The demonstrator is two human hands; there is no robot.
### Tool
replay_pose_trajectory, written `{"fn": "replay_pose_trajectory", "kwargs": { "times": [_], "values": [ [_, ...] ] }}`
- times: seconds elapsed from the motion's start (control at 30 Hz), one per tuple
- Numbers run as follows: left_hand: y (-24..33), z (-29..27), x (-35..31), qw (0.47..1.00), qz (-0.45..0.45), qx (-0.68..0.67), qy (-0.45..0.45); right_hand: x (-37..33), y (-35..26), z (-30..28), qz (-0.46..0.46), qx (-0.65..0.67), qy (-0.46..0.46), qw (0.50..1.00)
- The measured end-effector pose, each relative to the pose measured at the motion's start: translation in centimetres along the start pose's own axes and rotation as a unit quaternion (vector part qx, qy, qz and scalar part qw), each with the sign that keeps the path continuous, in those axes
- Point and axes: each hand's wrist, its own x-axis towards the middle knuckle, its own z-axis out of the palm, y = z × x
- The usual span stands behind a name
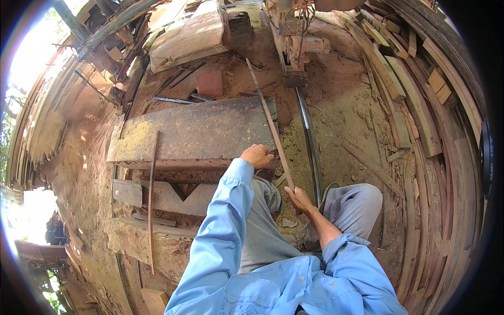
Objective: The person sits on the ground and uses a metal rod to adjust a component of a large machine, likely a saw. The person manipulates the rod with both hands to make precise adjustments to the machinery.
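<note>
A long thin wooden strip (pixel 274 128) slants up and away from my right hand (pixel 300 199), which is wrapped round its near end. The strip's far part passes over the right end of a thick wooden beam (pixel 199 128). My left hand (pixel 257 156) rests at the near right edge of that beam, its fingers curled. Whatever lies under those fingers is hidden. A second thin strip (pixel 152 202) leans across the beam's left part and reaches down toward me.
A metal rail (pixel 308 136) runs along the ground beside my right knee, below a machine (pixel 296 52). Stacked boards (pixel 420 105) line the right side. A large slab (pixel 191 34), a reddish block (pixel 210 84) and several tools lie beyond the beam. A notched board (pixel 168 197) lies nearer.
</note>
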Motion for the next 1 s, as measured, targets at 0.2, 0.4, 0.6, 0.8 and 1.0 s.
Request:
{"fn": "replay_pose_trajectory", "kwargs": {
  "times": [0.2,0.4,0.6,0.8,1.0],
  "values": [
    [-0.05,-0.07,-0.03,1.0,-0.005,-0.001,-0.003,0.11,0.02,0.12,-0.001,-0.009,0.002,1.0],
    [0.57,-0.6,-0.09,0.999,-0.022,0.006,-0.036,0.2,0.28,0.14,-0.01,-0.005,0.002,1.0],
    [0.48,-0.59,-0.12,0.999,-0.022,0.004,-0.033,0.15,0.12,0.1,-0.011,-0.006,0.003,1.0],
    [-0.18,0.0,-0.01,1.0,0.006,-0.001,0.004,0.24,0.42,0.31,-0.008,0.003,0.004,1.0],
    [0.42,-0.54,-0.01,0.999,-0.019,0.0,-0.032,0.39,0.57,0.22,-0.005,-0.004,0.003,1.0]
  ]
}}
